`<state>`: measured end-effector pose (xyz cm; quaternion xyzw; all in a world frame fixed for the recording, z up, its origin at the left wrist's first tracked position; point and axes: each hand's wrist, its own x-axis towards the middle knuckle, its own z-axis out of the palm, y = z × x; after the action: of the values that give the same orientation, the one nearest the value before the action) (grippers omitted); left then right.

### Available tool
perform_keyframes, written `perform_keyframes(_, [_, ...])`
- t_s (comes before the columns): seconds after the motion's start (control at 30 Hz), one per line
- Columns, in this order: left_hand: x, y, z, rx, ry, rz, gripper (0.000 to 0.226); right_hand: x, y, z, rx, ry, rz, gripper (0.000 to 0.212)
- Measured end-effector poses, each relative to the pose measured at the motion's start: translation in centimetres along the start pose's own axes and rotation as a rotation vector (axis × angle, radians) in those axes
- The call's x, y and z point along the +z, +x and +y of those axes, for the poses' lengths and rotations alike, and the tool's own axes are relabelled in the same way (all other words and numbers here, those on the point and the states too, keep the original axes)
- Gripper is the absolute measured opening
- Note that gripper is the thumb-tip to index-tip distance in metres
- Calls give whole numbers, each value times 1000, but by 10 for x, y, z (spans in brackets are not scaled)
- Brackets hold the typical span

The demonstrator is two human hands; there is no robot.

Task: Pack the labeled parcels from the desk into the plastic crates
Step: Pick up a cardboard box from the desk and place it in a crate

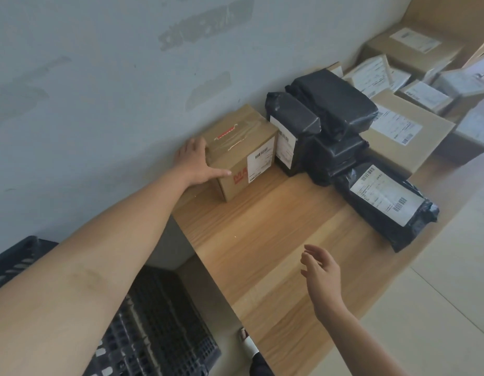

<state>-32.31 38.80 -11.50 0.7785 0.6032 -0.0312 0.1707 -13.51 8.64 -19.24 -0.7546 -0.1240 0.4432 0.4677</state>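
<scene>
A small brown cardboard box (242,150) with a white label and red print stands on the wooden desk (262,240) against the wall. My left hand (196,161) lies flat against the box's left side, thumb stretched along its front face. My right hand (321,267) hovers above the desk's near part with relaxed fingers, holding nothing. To the right of the box stand black plastic-wrapped parcels (333,109), one upright with a label (285,142). A flat black labeled parcel (384,202) lies at the desk's front edge. A black plastic crate (159,332) sits on the floor at lower left.
Several labeled cardboard boxes (403,131) and pale mailers (376,71) cover the desk's far right. A grey wall (100,77) runs behind the desk. Pale floor tiles (439,294) lie to the right. A second crate's edge (10,261) shows at far left.
</scene>
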Motion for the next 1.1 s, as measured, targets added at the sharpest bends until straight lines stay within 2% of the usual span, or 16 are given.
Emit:
perform_keyframes(0.07, [-1,-2,3,-13,-41,3,111,2,-3,1,8,-13,-12,20])
perform_keyframes(0.2, [-1,-5,9,-35,-27,-101,141,5,-7,-3,17,-16,-13,20])
perform_keyframes(0.33, [2,-32,12,-101,-85,-93,135,7,-17,-7,48,51,-18,20])
perform_keyframes(0.4, [6,-58,4,-198,-283,-63,126,8,-26,-10,66,87,-29,20])
perform_keyframes(0.5, [9,-115,-9,-323,-751,-13,114,15,-46,-19,115,150,-117,32])
perform_keyframes(0.6, [17,-188,1,-350,-1137,0,122,20,-75,-30,198,295,-286,65])
perform_keyframes(0.67, [21,-241,16,-337,-1301,-46,126,22,-100,-37,223,409,-383,90])
perform_keyframes(0.73, [28,-288,29,-290,-1407,-92,124,22,-124,-38,188,505,-442,104])
perform_keyframes(0.83, [38,-350,45,-181,-1497,-78,105,14,-159,-35,94,550,-479,105])
perform_keyframes(0.93, [41,-404,54,-105,-1574,-71,90,1,-200,-28,11,489,-493,104])
perform_keyframes(1.0, [43,-436,55,-87,-1618,-69,91,-10,-229,-19,-41,478,-497,97])
perform_keyframes(1.1, [51,-483,52,-18,-1668,-108,97,-36,-264,-6,-157,485,-472,72])
